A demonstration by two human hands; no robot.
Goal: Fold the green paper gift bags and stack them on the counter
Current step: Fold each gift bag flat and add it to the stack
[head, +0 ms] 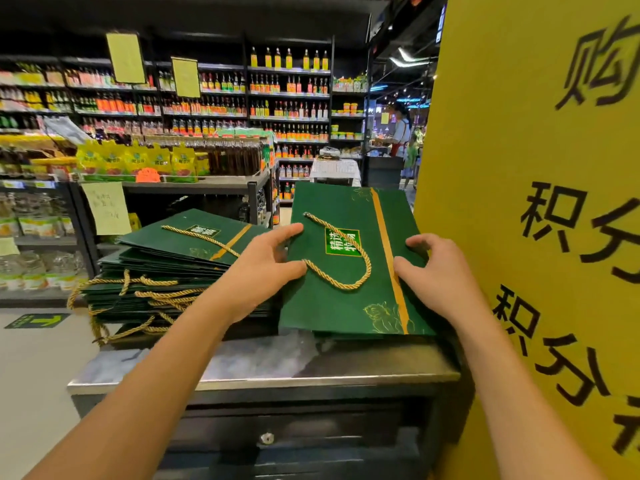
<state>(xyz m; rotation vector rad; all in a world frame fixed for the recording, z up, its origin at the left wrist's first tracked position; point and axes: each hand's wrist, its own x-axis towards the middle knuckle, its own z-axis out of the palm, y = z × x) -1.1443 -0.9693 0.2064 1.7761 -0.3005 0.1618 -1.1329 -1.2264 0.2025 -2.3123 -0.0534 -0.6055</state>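
A flat green paper gift bag [349, 299] with a gold stripe and a gold rope handle lies on the right part of the steel counter [263, 374]. My left hand [263, 271] grips its left edge, thumb on top by the handle. My right hand [440, 275] holds its right edge near the gold stripe. To the left sits a tall stack of flattened green bags [173, 271], rope handles hanging off its front.
A big yellow sign with black characters [540, 202] stands right beside the bag. A dark drawer front [277, 434] sits under the counter. Behind are shop shelves with bottles [287, 98] and a person in an apron [401, 133] far back. Floor lies to the left.
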